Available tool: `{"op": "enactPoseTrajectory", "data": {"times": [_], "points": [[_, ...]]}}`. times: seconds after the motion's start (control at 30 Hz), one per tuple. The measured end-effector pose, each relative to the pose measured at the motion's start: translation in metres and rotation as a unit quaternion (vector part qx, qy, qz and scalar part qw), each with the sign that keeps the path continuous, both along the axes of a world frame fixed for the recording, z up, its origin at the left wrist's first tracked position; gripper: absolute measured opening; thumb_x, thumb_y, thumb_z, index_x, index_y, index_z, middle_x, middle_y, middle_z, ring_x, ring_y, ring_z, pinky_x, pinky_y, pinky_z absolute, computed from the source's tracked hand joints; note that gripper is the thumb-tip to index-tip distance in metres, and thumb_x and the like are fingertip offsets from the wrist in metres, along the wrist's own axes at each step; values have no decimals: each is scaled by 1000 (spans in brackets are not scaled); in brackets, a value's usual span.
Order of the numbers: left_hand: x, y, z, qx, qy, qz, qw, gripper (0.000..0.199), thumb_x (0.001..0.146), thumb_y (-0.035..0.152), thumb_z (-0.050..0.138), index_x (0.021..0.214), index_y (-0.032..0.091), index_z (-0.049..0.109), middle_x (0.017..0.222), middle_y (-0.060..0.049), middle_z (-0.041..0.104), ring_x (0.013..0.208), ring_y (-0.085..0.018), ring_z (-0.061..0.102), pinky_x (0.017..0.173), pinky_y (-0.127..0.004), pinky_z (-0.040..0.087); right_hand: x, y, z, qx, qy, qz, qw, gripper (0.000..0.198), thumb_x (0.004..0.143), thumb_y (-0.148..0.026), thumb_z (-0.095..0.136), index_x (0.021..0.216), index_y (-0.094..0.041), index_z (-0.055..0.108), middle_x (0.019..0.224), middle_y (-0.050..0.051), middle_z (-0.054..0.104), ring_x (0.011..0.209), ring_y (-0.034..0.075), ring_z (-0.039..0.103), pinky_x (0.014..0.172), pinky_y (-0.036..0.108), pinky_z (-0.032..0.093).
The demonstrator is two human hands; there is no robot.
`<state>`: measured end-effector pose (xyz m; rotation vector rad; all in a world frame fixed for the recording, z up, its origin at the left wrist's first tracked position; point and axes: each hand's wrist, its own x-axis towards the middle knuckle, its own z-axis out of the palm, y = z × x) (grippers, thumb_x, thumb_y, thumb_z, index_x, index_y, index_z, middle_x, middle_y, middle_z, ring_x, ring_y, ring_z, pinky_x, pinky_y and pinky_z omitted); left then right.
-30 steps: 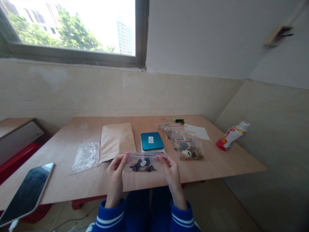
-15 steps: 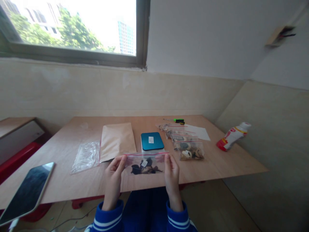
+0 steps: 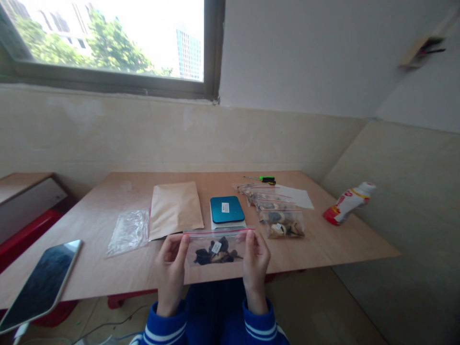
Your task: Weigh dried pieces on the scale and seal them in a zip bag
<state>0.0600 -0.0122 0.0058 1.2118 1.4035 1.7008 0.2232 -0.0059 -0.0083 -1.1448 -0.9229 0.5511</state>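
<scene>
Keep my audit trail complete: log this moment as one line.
left hand: pinches zip bag | right hand: pinches its other end | inside bag: dark pieces | beyond: blue-topped device

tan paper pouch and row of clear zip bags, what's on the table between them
In the head view, a flat square blue-topped device lies between them.

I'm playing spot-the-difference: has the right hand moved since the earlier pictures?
Yes, the right hand has moved a little rightward, judged against the blue plate.

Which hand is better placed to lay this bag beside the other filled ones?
Probably the right hand: it pinches the right end of the held bag, nearer the row of filled bags.
</scene>
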Motion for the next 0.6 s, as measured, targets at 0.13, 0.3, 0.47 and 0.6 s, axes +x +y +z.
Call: {"op": "enactPoseTrajectory", "data": {"times": [0.13,0.3,0.47,0.6], "points": [[7,2,-4,1,-63,2,998,27,80,44,63,74,18,59,67,2,61,65,-12,58,61,-19,47,-1,2,0,-6,14,18,1000,38,89,-50,49,73,-18,62,64,2,64,62,15,61,64,25,49],[13,6,-13,-13,-198,-27,980,28,80,46,63,81,20,54,72,3,62,67,-11,61,63,-20,49,2,3,-4,-14,4,84,996,41,85,-54,53,70,-17,64,67,4,68,66,17,64,66,27,52],[14,9,-13,-27,-243,-55,968,30,76,47,67,82,20,56,70,4,62,66,-11,61,64,-20,50,3,3,-9,-35,25,106,993,30,76,-48,67,77,-18,68,75,5,73,71,19,68,70,30,55],[11,10,-14,-63,-190,-105,974,31,72,44,72,86,17,65,76,0,68,71,-13,63,67,-22,51,3,3,-10,-35,29,94,995,25,77,-43,68,76,-18,68,73,4,72,70,18,67,69,30,55]]}}
